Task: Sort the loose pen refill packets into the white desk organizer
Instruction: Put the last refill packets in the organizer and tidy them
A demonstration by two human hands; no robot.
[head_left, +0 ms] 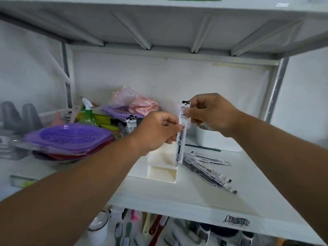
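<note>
Far left of the white shelf: stack of shallow plastic dishes, purple ribbed one on top, red beneath. Behind it, a green spray bottle with white trigger; further right, a crumpled pink plastic bag. Left hand: fingers curled, pinching the middle of a long narrow white pen refill packet with black print. The packet is held upright, its lower end over the white plastic stepped desk organizer; whether it touches the organizer cannot be told. Right hand: fingertips pinch the packet's black-capped top. Right of the organizer, a loose pile of similar refill packets lies flat on the shelf. Behind it, a white box.
</note>
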